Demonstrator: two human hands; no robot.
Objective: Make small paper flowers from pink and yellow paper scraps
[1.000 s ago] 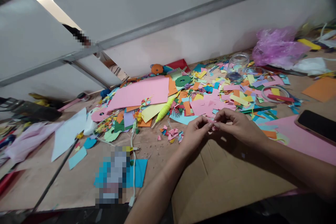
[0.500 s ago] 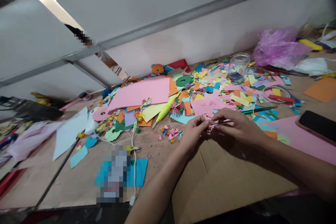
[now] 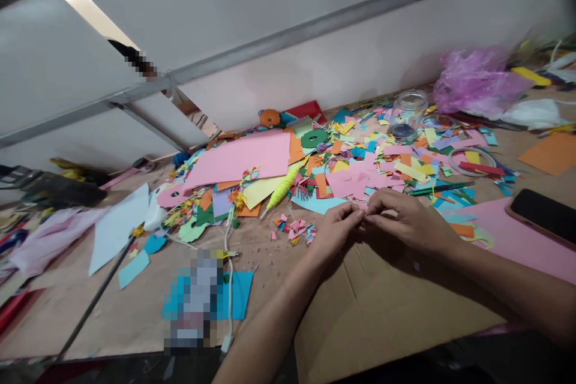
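Observation:
My left hand (image 3: 338, 228) and my right hand (image 3: 396, 216) meet over the far edge of a brown cardboard sheet (image 3: 382, 318). The fingertips of both are pinched together on a small pink paper piece (image 3: 362, 206), mostly hidden by the fingers. Just beyond them lies a heap of pink paper pieces (image 3: 360, 177) among other coloured cuttings. Left of my left hand is a little pile of pink and blue paper snips (image 3: 297, 228).
A yellow thread bundle (image 3: 283, 189) and a large pink sheet (image 3: 243, 156) lie at mid table. A clear jar (image 3: 408, 114) and a pink plastic bag (image 3: 477, 84) stand at the back. A phone (image 3: 546, 216) rests at the right, a white cable (image 3: 231, 300) at the left.
My fingertips have drawn closer together, and less of the pink paper shows between them. The things on the table have not moved.

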